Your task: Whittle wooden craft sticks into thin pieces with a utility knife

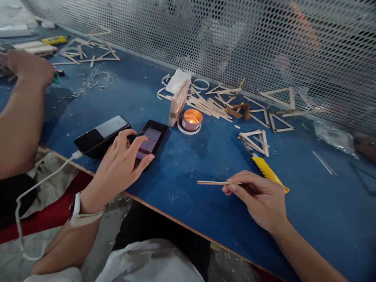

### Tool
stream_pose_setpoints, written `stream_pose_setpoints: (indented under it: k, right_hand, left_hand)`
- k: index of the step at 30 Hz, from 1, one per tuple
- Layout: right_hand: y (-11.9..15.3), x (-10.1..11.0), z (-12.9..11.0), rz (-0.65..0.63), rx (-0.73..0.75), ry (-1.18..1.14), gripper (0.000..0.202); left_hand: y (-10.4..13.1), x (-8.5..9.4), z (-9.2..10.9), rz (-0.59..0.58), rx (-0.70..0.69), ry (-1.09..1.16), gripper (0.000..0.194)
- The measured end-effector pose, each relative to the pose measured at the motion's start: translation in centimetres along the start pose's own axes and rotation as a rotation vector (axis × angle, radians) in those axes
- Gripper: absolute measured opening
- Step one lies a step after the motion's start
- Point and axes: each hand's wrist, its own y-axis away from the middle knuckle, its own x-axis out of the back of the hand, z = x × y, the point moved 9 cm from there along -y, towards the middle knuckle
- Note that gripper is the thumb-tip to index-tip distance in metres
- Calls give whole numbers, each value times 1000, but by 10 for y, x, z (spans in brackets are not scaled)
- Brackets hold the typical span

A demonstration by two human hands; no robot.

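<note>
My left hand (119, 160) is spread over a phone (157, 141) with a lit screen, its fingertips at the screen's near left side. Just left of that hand is a black power bank (101, 135) with a white cable (49, 174) plugged in. Low over the table, my right hand (258, 196) pinches what look like two thin wooden sticks (213, 182) lying together, pointing left. A yellow utility knife (270, 174) lies just beyond the right hand, its blade end near a small triangle of sticks (255, 141).
A lit tealight candle (191, 119) burns beside a wrapped stick bundle (179, 102). Loose sticks (208, 105) and stick triangles (280, 121) lie along the perforated metal screen (188, 39). Another person's arm (23, 113) reaches in at left. A clear plastic wrapper (335, 137) lies right.
</note>
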Motion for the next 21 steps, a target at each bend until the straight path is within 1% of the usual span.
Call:
stream_pose_setpoints:
  k: [3, 6, 8, 10, 11, 12, 13, 14, 16, 17, 19, 20, 21]
  right_hand:
    - [0, 0, 1, 3, 0, 1, 10]
    - [0, 1, 2, 9, -5, 3, 8]
    - [0, 1, 3, 9, -11, 5, 7]
    - [0, 2, 2, 12, -15, 5, 5]
    - [0, 2, 2, 18, -18, 6, 4]
    - [0, 3, 2, 28, -23, 9, 3]
    - [0, 5, 2, 41, -30, 15, 3]
    - [0, 6, 2, 59, -40, 23, 2]
    - [-1, 10, 3, 99, -62, 41, 1]
    - [-2, 11, 3, 116, -69, 48, 0]
    - [-3, 15, 3, 142, -73, 54, 0]
    - [-3, 16, 3, 150, -71, 54, 0]
    - [-4, 17, 3, 155, -68, 51, 1]
  left_hand:
    - [0, -1, -2, -11, 9, 9, 45]
    - [2, 3, -6, -4, 64, 13, 53]
    - [4, 11, -4, 3, 90, -60, 52]
    - [4, 24, 8, 21, 72, -155, 45]
    - [3, 31, 19, 42, 45, -161, 41]
    - [1, 35, 34, 33, -4, -135, 39]
    - [-2, 38, 52, 31, -76, -84, 39]
    - [-5, 37, 74, 3, -162, -32, 39]
    - [-13, 26, 115, -105, -295, 10, 41]
    - [-17, 20, 134, -135, -354, 7, 42]
    - [-24, 10, 168, -119, -463, 2, 48]
    - [-27, 6, 182, -102, -516, 0, 44]
    - [-29, 1, 193, -98, -564, -4, 33]
